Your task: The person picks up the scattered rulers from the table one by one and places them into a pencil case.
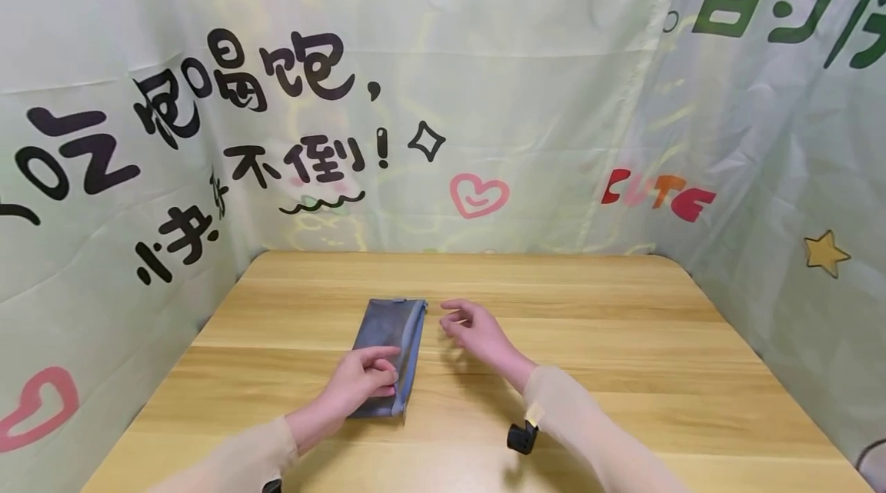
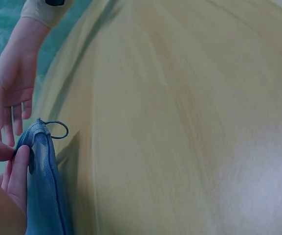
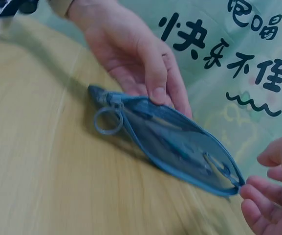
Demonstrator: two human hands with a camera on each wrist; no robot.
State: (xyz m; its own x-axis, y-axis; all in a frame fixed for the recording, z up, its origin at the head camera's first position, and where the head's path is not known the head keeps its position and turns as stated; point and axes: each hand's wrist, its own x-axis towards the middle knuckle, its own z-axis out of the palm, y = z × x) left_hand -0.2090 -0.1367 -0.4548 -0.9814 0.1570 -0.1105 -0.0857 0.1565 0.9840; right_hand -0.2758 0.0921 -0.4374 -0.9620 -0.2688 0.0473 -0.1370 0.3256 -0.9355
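Observation:
A blue see-through pencil case [image 1: 385, 324] lies lengthwise on the table, left of the middle. Its zip side faces right, and in the right wrist view the zip stands undone, with a few thin things [image 3: 216, 166] inside, too unclear to name. My left hand [image 1: 361, 379] grips the long edge of the case between thumb and fingers. A round loop [image 3: 108, 121] hangs at the near end of the zip. Close to the far end hovers my right hand [image 1: 479, 333], its fingers loosely bent and holding nothing; the head view shows a gap between it and the case.
The wooden table [image 1: 595, 339] runs back to a printed cloth [image 1: 540, 116] that hangs behind and on both sides. A small black camera [image 1: 521, 438] is strapped under my right wrist.

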